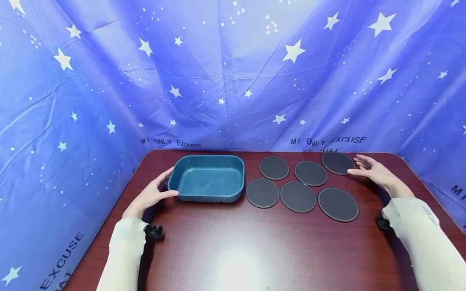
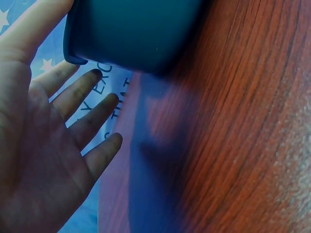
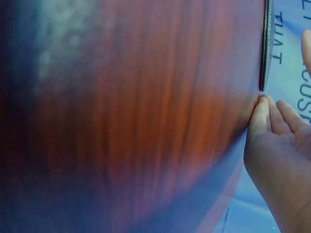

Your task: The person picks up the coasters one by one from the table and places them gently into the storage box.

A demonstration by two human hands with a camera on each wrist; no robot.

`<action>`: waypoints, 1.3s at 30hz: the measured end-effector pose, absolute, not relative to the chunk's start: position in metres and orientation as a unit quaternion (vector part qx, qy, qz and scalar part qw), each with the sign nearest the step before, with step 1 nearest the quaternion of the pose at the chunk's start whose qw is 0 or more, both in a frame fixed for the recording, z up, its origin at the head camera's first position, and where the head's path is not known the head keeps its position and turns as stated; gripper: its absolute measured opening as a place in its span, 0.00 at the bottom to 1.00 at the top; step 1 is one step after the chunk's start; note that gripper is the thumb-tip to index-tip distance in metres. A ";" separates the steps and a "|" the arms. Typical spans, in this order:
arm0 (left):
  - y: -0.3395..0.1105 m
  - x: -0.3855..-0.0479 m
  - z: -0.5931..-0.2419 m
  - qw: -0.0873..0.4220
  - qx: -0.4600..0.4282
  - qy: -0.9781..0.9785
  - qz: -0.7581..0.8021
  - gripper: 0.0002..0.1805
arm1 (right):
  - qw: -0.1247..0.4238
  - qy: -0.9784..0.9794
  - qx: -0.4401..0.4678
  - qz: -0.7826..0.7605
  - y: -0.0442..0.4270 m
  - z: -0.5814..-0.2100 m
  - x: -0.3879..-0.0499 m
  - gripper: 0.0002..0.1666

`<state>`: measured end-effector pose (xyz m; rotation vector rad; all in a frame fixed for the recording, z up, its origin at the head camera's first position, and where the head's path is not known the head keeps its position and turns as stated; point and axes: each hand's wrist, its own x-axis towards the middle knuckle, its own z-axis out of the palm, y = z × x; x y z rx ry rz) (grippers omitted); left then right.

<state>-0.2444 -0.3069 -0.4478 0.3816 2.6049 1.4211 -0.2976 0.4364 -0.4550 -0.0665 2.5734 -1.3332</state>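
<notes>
A teal rectangular baking dish (image 1: 207,178) stands on the left side of the table. My left hand (image 1: 154,194) is at its left end, thumb by the near corner of the rim and forefinger by the far one; the left wrist view shows the other fingers (image 2: 102,150) spread and straight beside the dish wall (image 2: 131,34). Several round black coasters with stitched edges lie right of the dish. At the far right coaster (image 1: 337,163), my right hand (image 1: 375,173) has its thumb by the edge, fingers extended. Beside that coaster's edge (image 3: 265,53), fingertips rest low at the table.
The other coasters lie flat in two rough rows, among them a near right coaster (image 1: 338,204) and a near left coaster (image 1: 263,193). Beneath is a dark red wood-grain table (image 1: 233,238). A blue star-printed cloth (image 1: 222,72) hangs behind and at both sides.
</notes>
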 end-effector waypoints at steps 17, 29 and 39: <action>-0.307 -0.242 -0.445 0.077 0.122 0.876 0.460 0.48 | 0.097 0.924 -0.053 -0.367 0.422 -0.452 -0.297 0.64; -0.307 -0.241 -0.446 0.075 0.116 0.882 0.450 0.48 | 0.056 0.946 -0.059 -0.313 0.415 -0.457 -0.302 0.66; -0.306 -0.239 -0.446 0.071 0.119 0.883 0.449 0.48 | 0.037 0.963 -0.045 -0.264 0.409 -0.453 -0.304 0.69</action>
